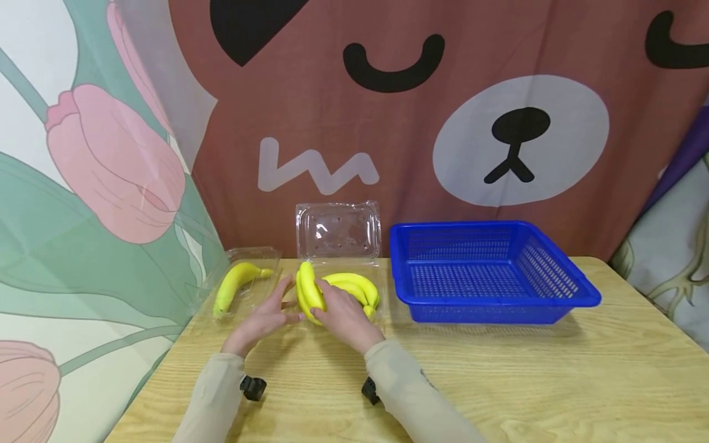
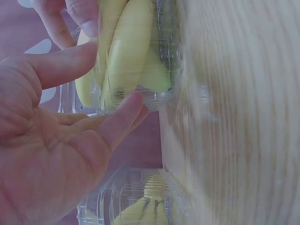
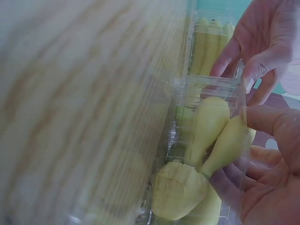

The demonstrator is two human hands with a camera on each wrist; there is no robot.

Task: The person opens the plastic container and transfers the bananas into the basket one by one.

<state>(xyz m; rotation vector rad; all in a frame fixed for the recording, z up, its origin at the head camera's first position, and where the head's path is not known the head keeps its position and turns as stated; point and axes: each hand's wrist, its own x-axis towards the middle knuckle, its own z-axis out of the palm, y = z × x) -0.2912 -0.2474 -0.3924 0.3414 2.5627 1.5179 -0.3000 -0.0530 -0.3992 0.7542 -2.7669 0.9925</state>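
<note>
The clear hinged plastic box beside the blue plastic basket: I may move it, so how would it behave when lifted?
The clear hinged plastic box would probably flex, its walls looking thin and see-through. Its raised transparent lid may swing, standing open. The curved yellow bananas could spill, having no lid over them.

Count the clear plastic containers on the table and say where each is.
2. The left container is near the tulip curtain; the middle container is between it and the blue basket. Both hold bananas. No others show.
</note>
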